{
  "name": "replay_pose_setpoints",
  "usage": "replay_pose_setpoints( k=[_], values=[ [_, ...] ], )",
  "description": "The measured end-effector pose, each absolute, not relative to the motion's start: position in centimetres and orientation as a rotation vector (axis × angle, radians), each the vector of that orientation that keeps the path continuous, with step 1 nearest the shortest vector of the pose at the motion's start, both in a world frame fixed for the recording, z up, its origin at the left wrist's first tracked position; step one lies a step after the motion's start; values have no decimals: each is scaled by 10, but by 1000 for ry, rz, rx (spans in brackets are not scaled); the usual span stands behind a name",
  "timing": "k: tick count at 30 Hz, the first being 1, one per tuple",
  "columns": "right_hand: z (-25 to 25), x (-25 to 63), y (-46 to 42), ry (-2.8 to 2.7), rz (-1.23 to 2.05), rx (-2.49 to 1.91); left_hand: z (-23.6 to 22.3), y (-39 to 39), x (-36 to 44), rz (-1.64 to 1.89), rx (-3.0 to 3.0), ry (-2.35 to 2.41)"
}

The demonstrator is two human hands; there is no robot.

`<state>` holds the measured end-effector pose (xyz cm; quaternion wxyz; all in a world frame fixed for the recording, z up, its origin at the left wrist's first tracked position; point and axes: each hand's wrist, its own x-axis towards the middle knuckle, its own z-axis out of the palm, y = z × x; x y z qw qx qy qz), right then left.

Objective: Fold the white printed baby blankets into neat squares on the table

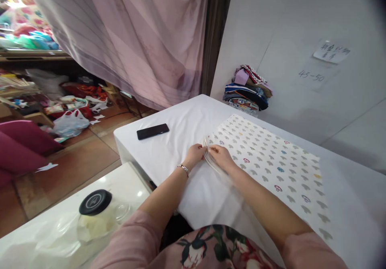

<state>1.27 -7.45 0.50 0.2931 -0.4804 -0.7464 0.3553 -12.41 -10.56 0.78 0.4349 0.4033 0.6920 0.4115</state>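
Several thin white cords point(210, 162) run in a loose bundle between my hands over the table. My left hand point(195, 155), with a bracelet at the wrist, pinches them from the left. The fingers of my right hand point(221, 156) are closed on the same cords, close beside the left fingertips. Under and beyond my right forearm lies a flat white cloth point(265, 164) printed with grey shapes and a few coloured ones. One corner of this cloth reaches close to my hands.
A black phone point(152, 131) lies on the white-covered table point(177, 144). At lower left, a black-lidded glass jar point(95, 202) stands on another white surface. Folded fabrics point(247, 90) are stacked against the wall. A pink curtain point(157, 40) hangs behind; bags and clutter cover the floor at left.
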Motion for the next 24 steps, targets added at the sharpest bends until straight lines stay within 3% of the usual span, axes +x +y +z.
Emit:
replay_pose_setpoints(
  k=[24],
  values=[
    [-21, 4, -69, -1760, 1121, -1232, -6, -98, -140, 1081, 997, 1459]
  ],
)
